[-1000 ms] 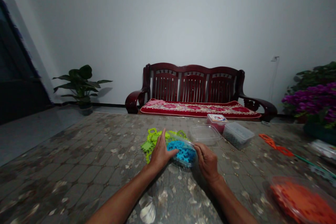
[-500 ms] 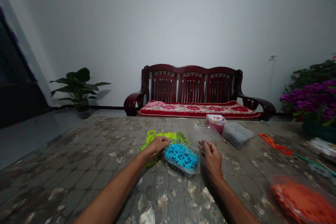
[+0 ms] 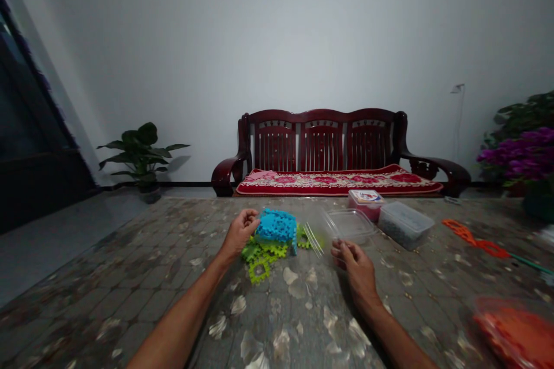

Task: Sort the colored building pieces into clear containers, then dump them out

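Observation:
A heap of blue snowflake-like plastic building pieces [image 3: 277, 226] lies over a pile of green plastic pieces [image 3: 259, 270] on the table. My left hand [image 3: 243, 230] is at the heap's left side, its fingers curled in; what they grip is hidden. To the right of the blue heap, a clear plastic container [image 3: 318, 236] appears tipped and smeared by motion. Its right side is pinched in the fingers of my right hand [image 3: 354, 262]. Just behind that hand rests a clear lid [image 3: 351, 226].
Behind the lid stand a box with pink contents [image 3: 366, 203] and a clear box of grey pieces [image 3: 405, 225]. Linked orange pieces [image 3: 476, 239] lie to the right. A container of orange pieces [image 3: 515, 328] sits near right. A wooden bench [image 3: 324, 141] is beyond the table.
The blue pieces have come from the upright container onto the green pile. The container has tipped over, and my left hand has shifted left and away from me. My view has turned slightly left.

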### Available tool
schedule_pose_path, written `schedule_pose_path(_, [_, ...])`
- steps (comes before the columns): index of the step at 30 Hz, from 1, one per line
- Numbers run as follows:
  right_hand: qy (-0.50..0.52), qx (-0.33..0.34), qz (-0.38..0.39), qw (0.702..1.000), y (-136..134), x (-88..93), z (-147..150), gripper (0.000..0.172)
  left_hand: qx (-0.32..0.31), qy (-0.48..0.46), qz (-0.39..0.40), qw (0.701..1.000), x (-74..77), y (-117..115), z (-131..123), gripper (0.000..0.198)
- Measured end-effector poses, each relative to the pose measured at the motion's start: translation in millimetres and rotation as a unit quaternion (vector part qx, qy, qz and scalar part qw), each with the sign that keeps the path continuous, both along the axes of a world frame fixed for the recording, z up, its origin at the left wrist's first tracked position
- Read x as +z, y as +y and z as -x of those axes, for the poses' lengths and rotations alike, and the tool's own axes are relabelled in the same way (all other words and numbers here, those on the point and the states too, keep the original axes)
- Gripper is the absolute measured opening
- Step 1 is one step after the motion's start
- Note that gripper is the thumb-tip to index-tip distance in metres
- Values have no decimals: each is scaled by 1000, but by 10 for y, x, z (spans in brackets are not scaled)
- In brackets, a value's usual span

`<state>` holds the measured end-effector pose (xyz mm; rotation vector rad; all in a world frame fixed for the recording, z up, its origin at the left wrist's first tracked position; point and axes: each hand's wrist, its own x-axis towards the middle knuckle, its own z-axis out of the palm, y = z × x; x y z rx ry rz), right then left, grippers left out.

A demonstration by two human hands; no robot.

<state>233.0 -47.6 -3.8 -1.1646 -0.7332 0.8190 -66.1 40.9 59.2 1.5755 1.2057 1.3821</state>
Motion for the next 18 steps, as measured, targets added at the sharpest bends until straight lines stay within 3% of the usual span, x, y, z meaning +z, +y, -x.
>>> schedule_pose_path(8, [28, 5, 5, 1000, 5, -24, 47, 54, 60, 62, -73, 994, -209, -40, -7, 26])
schedule_pose_path(18, [-50, -4, -52, 997, 9, -60, 11, 41, 54, 90, -125, 987, -153, -228, -8, 9])
